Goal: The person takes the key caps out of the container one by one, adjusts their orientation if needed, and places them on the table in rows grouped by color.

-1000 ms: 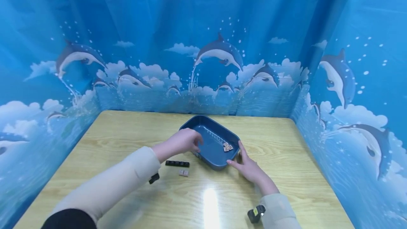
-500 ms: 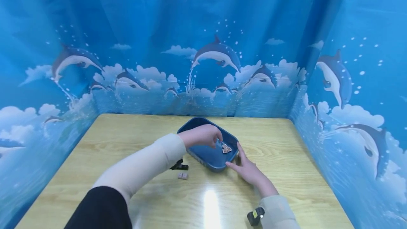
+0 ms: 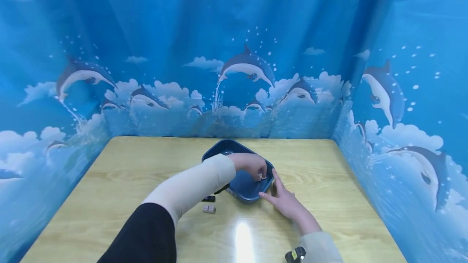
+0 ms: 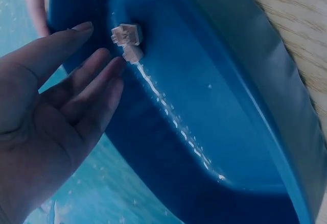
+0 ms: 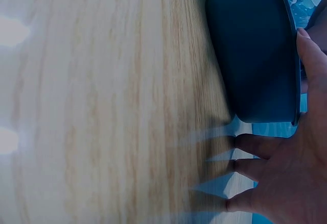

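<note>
My left hand (image 3: 252, 163) reaches down inside the dark blue tray (image 3: 245, 192), near its right end. Small pale pink square pieces, like keycaps (image 3: 261, 177), lie there by its fingertips. In the left wrist view, the thumb and fingers of that hand (image 4: 61, 96) are spread apart beside two of these pieces (image 4: 126, 34), with a gap between thumb and fingers. My right hand (image 3: 285, 202) is at the tray's right corner. Its thumb lies against the rim in the right wrist view, while the other fingers (image 5: 250, 169) reach down to the table, spread.
On the wooden table (image 3: 139, 173), left of the tray, lie a short black row of pieces (image 3: 208, 199), partly hidden by the left arm, and a pale pink pair (image 3: 209, 209). A blue dolphin-print curtain (image 3: 164, 72) surrounds the table's back and sides.
My left hand has moved right across the tray, from its left rim down to the pale pieces at the right end. The right hand stays at the corner.
</note>
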Demonstrator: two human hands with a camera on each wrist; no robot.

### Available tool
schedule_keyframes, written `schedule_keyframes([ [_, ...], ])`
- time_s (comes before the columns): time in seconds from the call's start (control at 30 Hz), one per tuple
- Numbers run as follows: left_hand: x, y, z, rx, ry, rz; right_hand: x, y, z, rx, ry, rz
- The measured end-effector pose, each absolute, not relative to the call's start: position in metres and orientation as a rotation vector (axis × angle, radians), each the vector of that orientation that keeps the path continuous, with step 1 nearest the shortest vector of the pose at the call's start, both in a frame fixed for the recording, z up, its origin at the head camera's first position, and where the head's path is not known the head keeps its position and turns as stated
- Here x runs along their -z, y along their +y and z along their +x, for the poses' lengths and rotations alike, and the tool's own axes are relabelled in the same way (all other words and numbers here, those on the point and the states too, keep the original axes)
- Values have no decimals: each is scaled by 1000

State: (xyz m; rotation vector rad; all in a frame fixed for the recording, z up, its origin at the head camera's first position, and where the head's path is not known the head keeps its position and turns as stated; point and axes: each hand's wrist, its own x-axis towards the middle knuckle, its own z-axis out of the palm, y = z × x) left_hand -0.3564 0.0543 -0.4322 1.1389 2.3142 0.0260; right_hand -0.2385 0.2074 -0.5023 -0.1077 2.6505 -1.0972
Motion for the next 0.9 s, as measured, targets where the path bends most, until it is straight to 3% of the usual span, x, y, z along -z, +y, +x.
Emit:
schedule_keyframes([
  [0.3, 455, 63, -354, 83, 2336, 1085, 504, 204, -233, 1084, 2659, -121],
  [0.9, 445, 58, -355, 126, 2318, 1239, 505, 209, -237, 1074, 2668, -87],
])
